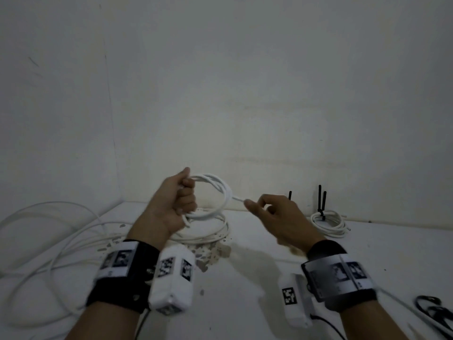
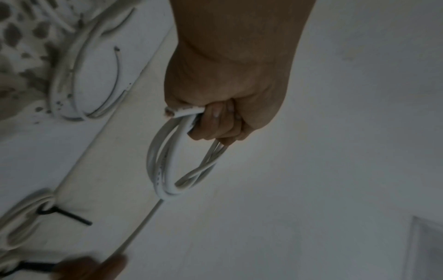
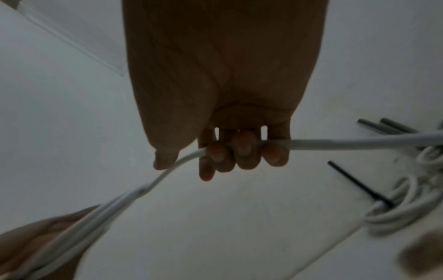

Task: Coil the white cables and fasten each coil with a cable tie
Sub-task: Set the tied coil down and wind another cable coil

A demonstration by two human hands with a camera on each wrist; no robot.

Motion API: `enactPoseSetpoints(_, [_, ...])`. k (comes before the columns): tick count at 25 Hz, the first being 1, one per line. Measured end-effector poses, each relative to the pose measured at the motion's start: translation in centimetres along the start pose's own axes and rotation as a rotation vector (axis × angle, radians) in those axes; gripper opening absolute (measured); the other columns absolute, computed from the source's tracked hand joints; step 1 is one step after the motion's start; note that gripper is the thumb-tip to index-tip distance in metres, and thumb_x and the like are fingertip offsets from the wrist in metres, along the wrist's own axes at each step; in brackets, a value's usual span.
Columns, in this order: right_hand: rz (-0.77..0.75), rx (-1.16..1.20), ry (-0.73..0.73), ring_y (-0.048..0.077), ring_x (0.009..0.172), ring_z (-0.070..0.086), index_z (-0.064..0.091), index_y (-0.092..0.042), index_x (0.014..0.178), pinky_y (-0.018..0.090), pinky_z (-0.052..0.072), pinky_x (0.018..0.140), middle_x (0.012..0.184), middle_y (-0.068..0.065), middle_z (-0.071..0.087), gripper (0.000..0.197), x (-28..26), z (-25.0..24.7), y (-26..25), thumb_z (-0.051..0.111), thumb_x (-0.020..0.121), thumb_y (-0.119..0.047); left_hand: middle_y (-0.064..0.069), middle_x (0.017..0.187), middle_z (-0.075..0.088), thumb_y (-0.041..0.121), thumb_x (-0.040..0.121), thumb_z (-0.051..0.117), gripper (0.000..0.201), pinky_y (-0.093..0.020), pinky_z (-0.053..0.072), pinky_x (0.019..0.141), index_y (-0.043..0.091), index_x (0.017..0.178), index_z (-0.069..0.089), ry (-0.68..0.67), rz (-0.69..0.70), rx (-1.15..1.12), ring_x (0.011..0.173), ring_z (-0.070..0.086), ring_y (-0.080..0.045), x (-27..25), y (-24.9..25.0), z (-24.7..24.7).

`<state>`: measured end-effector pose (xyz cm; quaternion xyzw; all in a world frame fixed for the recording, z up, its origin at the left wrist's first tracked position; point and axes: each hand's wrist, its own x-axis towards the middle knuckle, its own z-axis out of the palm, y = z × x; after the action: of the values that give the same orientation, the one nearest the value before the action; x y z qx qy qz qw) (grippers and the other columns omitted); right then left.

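My left hand [image 1: 182,195] grips a small coil of white cable [image 1: 220,192] held up above the table; the left wrist view shows its loops [image 2: 167,166] hanging from my curled fingers, one cut end sticking out. The free strand runs right into my right hand [image 1: 257,204], which holds it in curled fingers [image 3: 242,151] with the thumb alongside. The strand [image 3: 359,143] continues past the hand to the right. A finished coil [image 1: 328,224] with black cable ties [image 1: 321,200] lies at the back right.
Another white coil [image 1: 210,231] lies on the table under my left hand. Loose white cable [image 1: 49,229] sprawls over the left side. Black ties [image 1: 434,310] lie at the right front edge. The white table [image 1: 257,278] has chipped, stained patches near the middle. A wall stands close behind.
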<state>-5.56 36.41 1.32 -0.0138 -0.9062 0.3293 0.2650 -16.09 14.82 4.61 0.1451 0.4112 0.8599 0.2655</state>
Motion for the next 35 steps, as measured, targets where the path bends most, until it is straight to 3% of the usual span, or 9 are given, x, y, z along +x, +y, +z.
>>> enactPoseSetpoints(8, [0.204,-0.442,-0.046,0.017,0.068,0.057,0.055,-0.028,0.090,0.029,0.046,0.062,0.067,-0.007,0.053,0.016,-0.4,-3.4,3.3,0.055,0.098,-0.042,0.009,0.036,0.022,0.049,0.104,0.033,0.046,-0.017,0.016,0.029,0.021,0.066,0.037,0.289,0.283,-0.138,0.025,0.018,-0.007,0.4,2.4,-4.4])
enactPoseSetpoints(13, [0.052,0.166,-0.158,0.014,0.046,0.046,0.067,-0.017,0.090,0.024,0.043,0.046,0.055,0.002,0.051,0.022,-1.3,-3.9,-2.6,0.050,0.098,-0.006,0.008,0.038,0.024,0.056,0.102,0.028,0.050,-0.018,0.021,0.032,0.020,0.068,0.038,0.423,0.399,-0.092,0.031,0.020,-0.006,1.3,1.7,-4.6])
enactPoseSetpoints(17, [0.072,0.519,-0.372,0.032,0.077,0.068,0.069,-0.005,0.105,0.041,0.056,0.071,0.088,0.011,0.075,0.036,-2.2,-3.7,-7.4,0.033,0.101,-0.010,0.007,0.040,0.025,0.056,0.102,0.026,0.052,-0.016,0.025,0.036,0.019,0.068,0.039,0.412,0.410,-0.123,0.032,0.023,-0.007,1.8,1.2,-4.4])
enactPoseSetpoints(20, [0.063,0.581,-0.431,0.015,0.105,0.070,0.065,-0.011,0.121,0.035,0.056,0.084,0.114,0.003,0.074,0.030,-2.2,-3.4,-8.0,0.041,0.104,-0.014,0.006,0.042,0.026,0.048,0.106,0.023,0.049,-0.016,0.026,0.038,0.019,0.067,0.032,0.335,0.407,-0.186,0.034,0.024,-0.008,2.3,1.2,-4.7])
enactPoseSetpoints(23, [-0.141,0.165,-0.300,-0.006,0.090,0.068,0.069,-0.022,0.122,0.017,0.054,0.080,0.110,-0.005,0.075,0.025,-1.9,-2.0,-7.0,0.061,0.098,-0.023,0.005,0.043,0.027,0.041,0.107,0.023,0.047,-0.017,0.028,0.038,0.020,0.066,0.027,0.299,0.416,-0.182,0.035,0.026,-0.009,2.6,1.1,-4.6])
enactPoseSetpoints(26, [-0.302,-0.243,0.012,0.007,0.079,0.062,0.077,-0.034,0.101,0.028,0.053,0.071,0.089,-0.005,0.068,0.020,-1.7,-1.1,-6.6,0.062,0.094,-0.045,0.005,0.043,0.032,0.041,0.107,0.025,0.047,-0.018,0.031,0.039,0.018,0.066,0.031,0.304,0.392,-0.188,0.035,0.029,-0.009,2.8,0.6,-4.2])
enactPoseSetpoints(29, [-0.288,-0.343,0.132,0.020,0.072,0.060,0.074,-0.017,0.079,0.035,0.049,0.065,0.076,0.004,0.064,0.035,-1.7,-0.3,-6.7,0.058,0.097,-0.043,0.004,0.044,0.035,0.043,0.106,0.028,0.047,-0.018,0.034,0.041,0.017,0.068,0.034,0.316,0.356,-0.220,0.037,0.032,-0.009,2.9,0.1,-3.5])
enactPoseSetpoints(32, [-0.170,-0.164,0.155,0.025,0.052,0.063,0.054,-0.006,0.058,0.038,0.053,0.054,0.055,0.013,0.061,0.051,-2.3,1.2,-7.7,0.064,0.093,-0.041,0.004,0.045,0.036,0.045,0.106,0.028,0.047,-0.018,0.035,0.042,0.017,0.069,0.035,0.285,0.306,-0.236,0.037,0.033,-0.009,3.1,-0.7,-2.4])
enactPoseSetpoints(35, [0.052,0.360,-0.017,0.026,0.046,0.068,0.057,0.007,0.064,0.037,0.055,0.047,0.054,0.021,0.063,0.052,-2.8,1.9,-9.0,0.073,0.088,-0.037,0.003,0.046,0.035,0.044,0.106,0.026,0.048,-0.014,0.035,0.040,0.017,0.068,0.037,0.240,0.237,-0.133,0.037,0.033,-0.010,3.0,-2.1,-1.0])
